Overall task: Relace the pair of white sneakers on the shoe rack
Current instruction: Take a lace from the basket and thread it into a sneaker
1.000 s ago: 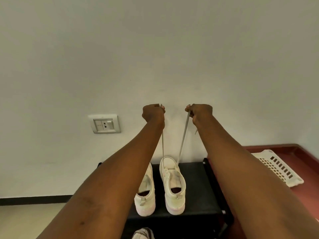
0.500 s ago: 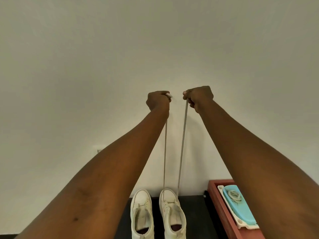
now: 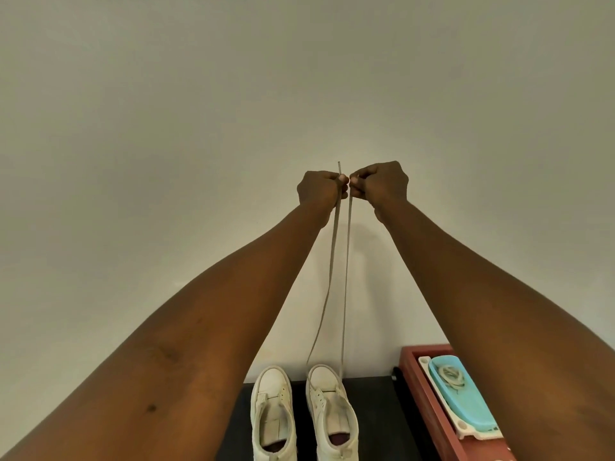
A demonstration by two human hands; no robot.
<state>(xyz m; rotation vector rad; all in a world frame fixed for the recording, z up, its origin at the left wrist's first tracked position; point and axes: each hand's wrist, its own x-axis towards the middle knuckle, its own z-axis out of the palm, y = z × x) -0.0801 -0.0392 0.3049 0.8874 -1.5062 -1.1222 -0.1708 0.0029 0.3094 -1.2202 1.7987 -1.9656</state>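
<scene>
Change: since the earlier frame the two hands have drawn together. The gap between them has closed and their knuckles almost meet.
Left hand [image 3: 319,191]: raised at arm's length in front of the wall [image 3: 199,128]. Its fingers [image 3: 340,180] are curled tight and pinch one strand of the lace [image 3: 333,247]. A short tip of the lace sticks up above the fist.
Right hand [image 3: 381,186]: level with the left hand and just beside it. Its fingers [image 3: 356,183] are curled and pinch the other strand.
Lace: two pale strands drop side by side from the hands. The right strand is straight and taut. The left strand bends a little lower down. Both reach the far, toe end of the right sneaker [image 3: 332,414].
Sneakers: the right sneaker and the left sneaker [image 3: 273,410] stand upright side by side on the rack [image 3: 376,417], toes toward the wall, heels near. They are close together but apart.
Rack: black top, set against the wall, low in the view between the forearms.
Right of the rack: a red ledge [image 3: 419,377] holds a white tray [image 3: 466,430], with a blue tray [image 3: 466,400] on it. A pale coil [image 3: 451,375] lies in the blue tray.
</scene>
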